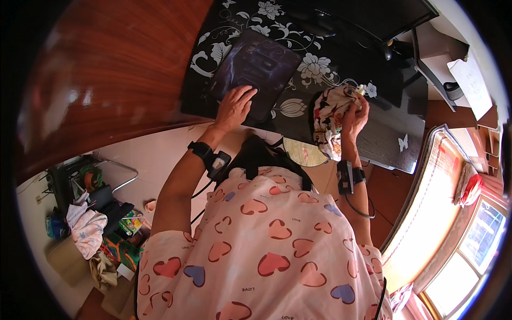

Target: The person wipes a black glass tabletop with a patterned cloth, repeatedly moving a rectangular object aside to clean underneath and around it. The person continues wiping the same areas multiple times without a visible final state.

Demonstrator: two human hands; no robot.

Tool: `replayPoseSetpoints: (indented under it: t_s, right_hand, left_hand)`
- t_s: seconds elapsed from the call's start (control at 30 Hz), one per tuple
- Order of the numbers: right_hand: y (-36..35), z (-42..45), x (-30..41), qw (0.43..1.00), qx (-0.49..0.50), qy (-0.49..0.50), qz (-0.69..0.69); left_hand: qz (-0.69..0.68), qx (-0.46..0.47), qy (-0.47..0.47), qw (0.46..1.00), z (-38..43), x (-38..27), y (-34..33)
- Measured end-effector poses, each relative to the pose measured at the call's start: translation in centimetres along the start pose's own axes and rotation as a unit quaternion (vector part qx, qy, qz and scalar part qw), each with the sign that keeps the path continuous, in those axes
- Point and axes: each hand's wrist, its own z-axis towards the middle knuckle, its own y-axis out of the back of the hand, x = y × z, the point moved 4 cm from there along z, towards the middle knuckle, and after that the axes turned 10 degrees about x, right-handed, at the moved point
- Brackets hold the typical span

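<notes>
My left hand point(235, 107) rests with its fingertips on the near edge of a dark, patterned mouse pad point(260, 72), and its fingers are slightly spread. The pad lies flat on a glossy black tabletop point(384, 132) with white flower designs. To the right, my right hand point(357, 114) pinches the gathered top of a patterned cloth bag point(330, 120) near the table's front edge. What the bag contains is hidden.
A monitor point(392, 16) stands at the back of the table. A large reddish-brown wooden surface point(112, 72) borders it on the left. Below the front edge is a round stool seat point(306, 153). Clothes point(86, 228) and bags are piled at lower left.
</notes>
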Motion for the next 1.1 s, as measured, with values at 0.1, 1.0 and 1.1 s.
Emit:
replayPoseSetpoints:
  t_s: [0.1, 1.0, 1.1]
  right_hand:
    - [1.4, 0.1, 3.8, 0.997, -0.041, 0.054, 0.028]
    - [-18.0, -4.3, 7.2, 0.849, 0.339, 0.250, -0.321]
    - [-18.2, -0.7, 6.1, 0.864, 0.293, 0.241, -0.331]
  left_hand:
    - [0.018, -0.020, 0.002, 1.000, 1.0, -0.2, -0.5]
    - [0.129, -0.026, 0.063, 0.989, 2.7, 1.8, -2.5]
    - [0.138, -0.015, 0.062, 0.988, 2.7, 1.9, -2.6]
